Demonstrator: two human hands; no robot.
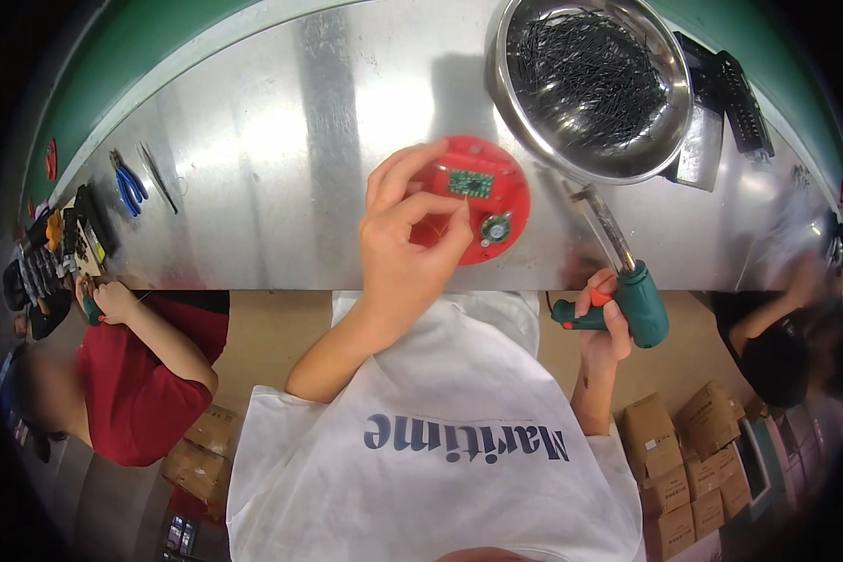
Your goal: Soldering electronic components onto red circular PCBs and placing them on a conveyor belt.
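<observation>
Head view: here's the red disc (pixel 517 192) on the metal table, small green circuit board (pixel 470 184) on it. Left hand (pixel 395 229) curls over its left side, thumb and forefinger nearly meeting; whether they grip anything, I can't tell. Right hand (pixel 605 323), right of the disc, wraps a green pistol-shaped tool (pixel 648 314). Beyond the disc, upper right: a bowl (pixel 590 167) of black strips (pixel 585 80).

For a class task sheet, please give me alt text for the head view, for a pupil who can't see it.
A person's right hand grips a green soldering gun; the left hand is at a red disc bearing a green circuit board. On the metal table are a steel bowl of thin black pieces and, at the left, blue pliers.
</observation>
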